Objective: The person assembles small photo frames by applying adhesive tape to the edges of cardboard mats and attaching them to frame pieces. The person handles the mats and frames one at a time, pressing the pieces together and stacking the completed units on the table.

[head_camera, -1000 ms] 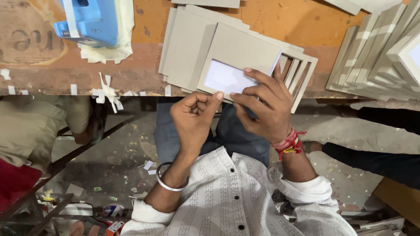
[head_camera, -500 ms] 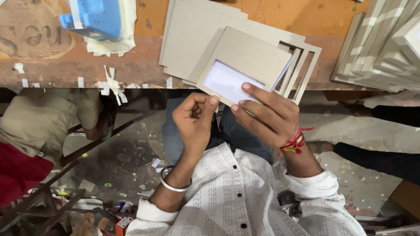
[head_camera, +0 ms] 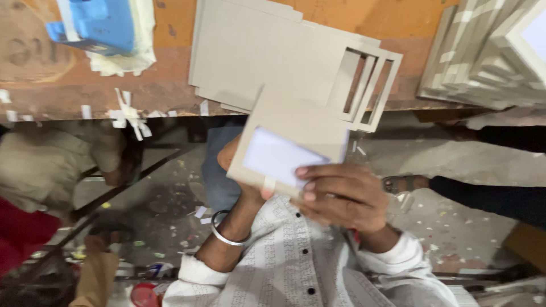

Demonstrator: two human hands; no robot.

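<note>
At the far left a blue tool (head_camera: pixel 99 25) sat on a pale pad on the wooden tabletop (head_camera: pixel 51 79), with scraps of white tape (head_camera: pixel 128 116) stuck along the tabletop's near edge. Below that edge, on the left, another person's sleeve (head_camera: pixel 51 165) in beige showed, blurred. Further right a stack of grey boards (head_camera: pixel 267 51) lay on the tabletop, its rightmost pieces cut into open frames (head_camera: pixel 369 85) that overhung the edge. Just near this stack, off the tabletop and above the person's lap, a grey card (head_camera: pixel 296 133) with a white window (head_camera: pixel 276 156) was held tilted. The left hand (head_camera: pixel 242 182), wearing a metal bangle (head_camera: pixel 224 233), was mostly hidden behind the card; whether its fingers were clamped could not be told. The right hand (head_camera: pixel 341 196) gripped the card's near right edge, its fingers (head_camera: pixel 310 182) pressed onto the white window. At the far right a slanted pile of frames (head_camera: pixel 489 62) rested on the tabletop, and a dark-sleeved arm (head_camera: pixel 489 196) reached in beneath it.
</note>
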